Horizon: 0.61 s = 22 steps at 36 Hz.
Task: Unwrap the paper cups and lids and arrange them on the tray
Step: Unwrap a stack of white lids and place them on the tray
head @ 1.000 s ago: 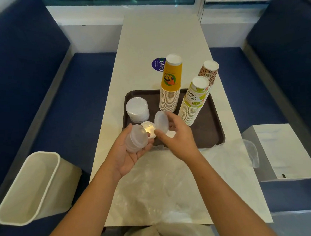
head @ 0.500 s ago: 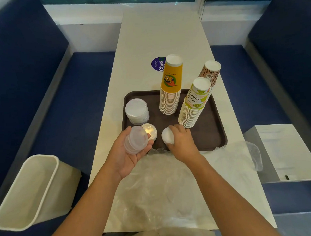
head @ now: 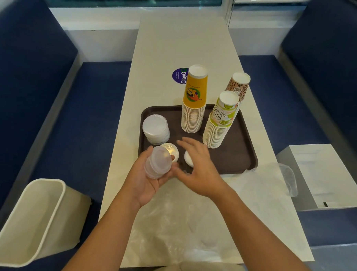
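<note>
A dark brown tray (head: 242, 159) lies on the white table. On it stand an orange cup stack (head: 193, 106), a green-patterned cup stack (head: 220, 121) and a brown-patterned cup stack (head: 240, 85), all upside down. A pile of white lids (head: 155, 128) sits at the tray's left, with two single lids (head: 171, 150) (head: 187, 158) near its front edge. My left hand (head: 146, 177) grips a small stack of clear lids (head: 158, 164) just in front of the tray. My right hand (head: 197, 165) hovers with spread fingers over the front lid, holding nothing.
Crumpled clear plastic wrap (head: 197, 216) covers the near table. A white bin (head: 32, 221) stands on the blue seat at left, and a white box (head: 320, 176) rests on the seat at right. A purple sticker (head: 179, 76) marks the table behind the tray.
My right hand set a lid down on the tray's front edge, let go and drew back toward the stack in my left hand. The left hand stayed almost still.
</note>
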{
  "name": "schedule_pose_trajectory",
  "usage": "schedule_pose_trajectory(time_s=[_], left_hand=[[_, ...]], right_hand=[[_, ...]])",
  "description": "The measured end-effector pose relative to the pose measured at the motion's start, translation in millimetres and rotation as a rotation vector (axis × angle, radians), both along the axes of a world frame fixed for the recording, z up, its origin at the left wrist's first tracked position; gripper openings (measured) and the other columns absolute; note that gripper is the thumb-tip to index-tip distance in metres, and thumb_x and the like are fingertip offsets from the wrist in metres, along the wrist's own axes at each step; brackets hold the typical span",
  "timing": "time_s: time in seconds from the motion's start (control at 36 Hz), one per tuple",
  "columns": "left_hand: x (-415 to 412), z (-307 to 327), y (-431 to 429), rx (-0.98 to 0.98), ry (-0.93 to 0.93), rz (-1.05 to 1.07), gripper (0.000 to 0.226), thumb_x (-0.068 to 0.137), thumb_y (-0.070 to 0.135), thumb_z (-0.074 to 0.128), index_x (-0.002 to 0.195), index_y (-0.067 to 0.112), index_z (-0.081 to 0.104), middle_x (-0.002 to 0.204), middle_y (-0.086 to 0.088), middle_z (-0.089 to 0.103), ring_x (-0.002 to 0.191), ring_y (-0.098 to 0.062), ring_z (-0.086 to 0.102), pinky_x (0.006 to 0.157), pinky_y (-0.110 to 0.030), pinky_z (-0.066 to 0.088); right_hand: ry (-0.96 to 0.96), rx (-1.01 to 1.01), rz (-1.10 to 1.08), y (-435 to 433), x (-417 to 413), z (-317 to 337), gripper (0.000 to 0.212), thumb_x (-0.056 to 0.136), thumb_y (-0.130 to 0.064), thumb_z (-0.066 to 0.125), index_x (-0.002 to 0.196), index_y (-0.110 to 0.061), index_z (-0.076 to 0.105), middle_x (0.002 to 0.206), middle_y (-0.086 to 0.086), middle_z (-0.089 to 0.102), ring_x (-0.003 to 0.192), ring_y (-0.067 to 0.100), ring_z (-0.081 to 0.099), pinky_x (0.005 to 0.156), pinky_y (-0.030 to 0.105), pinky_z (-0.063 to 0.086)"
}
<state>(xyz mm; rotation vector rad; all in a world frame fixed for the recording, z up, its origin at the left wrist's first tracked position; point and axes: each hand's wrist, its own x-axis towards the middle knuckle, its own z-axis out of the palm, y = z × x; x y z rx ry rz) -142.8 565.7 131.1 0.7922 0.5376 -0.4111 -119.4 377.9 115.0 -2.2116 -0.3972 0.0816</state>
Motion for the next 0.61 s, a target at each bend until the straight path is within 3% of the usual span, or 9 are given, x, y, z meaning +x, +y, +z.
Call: schedule_pose_trajectory(time_s=[0.08,0.19,0.31,0.36,0.47,0.61], left_hand=[[-3.6,5.3,-3.3,0.044,-0.032,-0.066,0.053,0.101,0.051,0.053,0.144,0.021,0.058,0.136,-0.017,0.067,0.123,-0.038,0.067,0.096,-0.048,0.060],[-7.4,13.9,-8.0,0.067,-0.067,-0.072,0.049,0.103,0.050,0.048,0.141,0.022,0.060,0.130,-0.014,0.071,0.117,-0.035,0.071,0.086,-0.045,0.063],[-9.6,15.7,-4.5,0.088,-0.067,-0.077,0.053,0.101,0.055,0.049,0.139,0.022,0.062,0.131,-0.013,0.071,0.120,-0.035,0.069,0.099,-0.048,0.058],[-10.6,14.8,-2.0,0.106,-0.061,-0.071,0.056,0.098,0.058,0.051,0.140,0.022,0.062,0.132,-0.014,0.070,0.123,-0.036,0.068,0.102,-0.050,0.055],[-12.7,12.1,0.6,0.081,-0.052,-0.026,0.054,0.099,0.054,0.053,0.138,0.017,0.062,0.131,-0.019,0.070,0.117,-0.033,0.071,0.094,-0.047,0.060],[-10.0,8.2,5.7,0.022,0.055,0.088,0.055,0.103,0.050,0.050,0.136,0.007,0.062,0.127,-0.026,0.070,0.115,-0.045,0.070,0.096,-0.051,0.059]], right_hand=[[0.065,0.028,0.129,11.2,-4.6,7.7,0.084,0.083,-0.050,0.082,0.153,-0.031,0.040,0.156,-0.015,0.037,0.141,0.002,0.034,0.115,0.028,0.038],[0.096,0.027,0.091,20.6,-6.0,9.1,0.077,0.086,-0.043,0.081,0.151,-0.036,0.040,0.146,-0.014,0.048,0.127,0.005,0.046,0.107,0.040,0.051],[0.071,0.075,0.087,23.4,-9.3,7.5,0.072,0.087,-0.042,0.080,0.149,-0.038,0.044,0.140,-0.016,0.050,0.121,0.009,0.051,0.098,0.036,0.057],[0.073,0.120,0.079,23.4,-10.5,8.3,0.070,0.087,-0.040,0.081,0.147,-0.038,0.045,0.140,-0.018,0.050,0.122,0.009,0.052,0.096,0.033,0.058],[0.014,0.212,0.008,17.5,-7.9,9.9,0.064,0.086,-0.037,0.082,0.143,-0.033,0.051,0.132,-0.016,0.054,0.120,0.008,0.056,0.093,0.027,0.056],[-0.049,0.038,-0.244,-7.8,8.2,-1.4,0.061,0.088,-0.041,0.076,0.142,-0.031,0.050,0.133,-0.008,0.053,0.121,0.008,0.048,0.098,0.026,0.046]])
